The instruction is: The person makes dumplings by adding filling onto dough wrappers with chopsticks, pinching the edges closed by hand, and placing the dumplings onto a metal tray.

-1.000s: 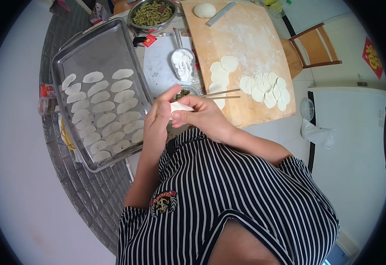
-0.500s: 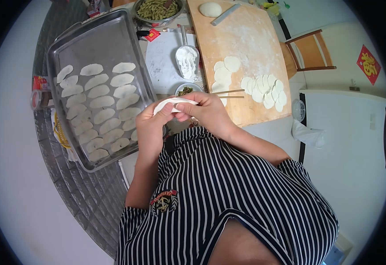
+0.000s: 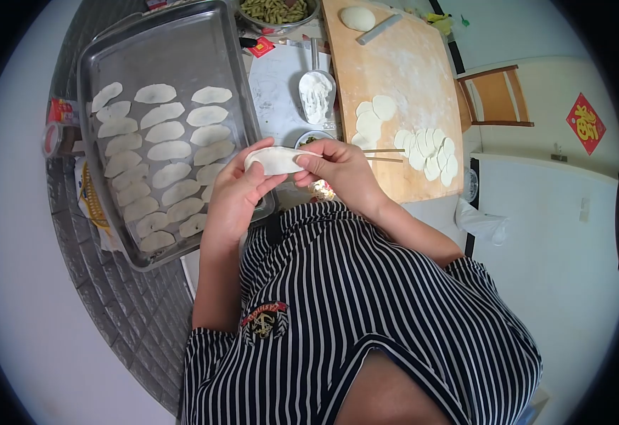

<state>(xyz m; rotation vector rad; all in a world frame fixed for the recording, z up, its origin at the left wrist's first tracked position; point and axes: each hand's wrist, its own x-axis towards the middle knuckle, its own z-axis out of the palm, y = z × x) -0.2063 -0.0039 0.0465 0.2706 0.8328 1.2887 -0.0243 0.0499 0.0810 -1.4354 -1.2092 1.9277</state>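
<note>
A white folded dumpling [image 3: 275, 161] is held between my two hands in front of my chest. My left hand [image 3: 235, 185] pinches its left end, thumb on the near side. The fingers and thumb of my right hand [image 3: 345, 173] grip its right end. Just beyond the hands is a small bowl [image 3: 313, 137] of dark green filling, partly hidden by my right hand. Chopsticks [image 3: 387, 150] stick out to the right of that hand. On the left, a metal tray [image 3: 251, 106] holds rows of folded dumplings [image 3: 169, 150].
A wooden board [image 3: 412, 71] bears thin round wrappers [image 3: 430, 152], a dough ball [image 3: 358, 18] and a grey flat bar [image 3: 379, 30]. Between tray and board lies a scoop of flour [image 3: 316, 95]. A bowl of green pods [image 3: 277, 10] stands at the back, a chair [image 3: 497, 97] at right.
The dumpling, mostly hidden in my hands at first, now shows as a long folded shape between them. My hands have moved slightly apart, and the view has shifted.
</note>
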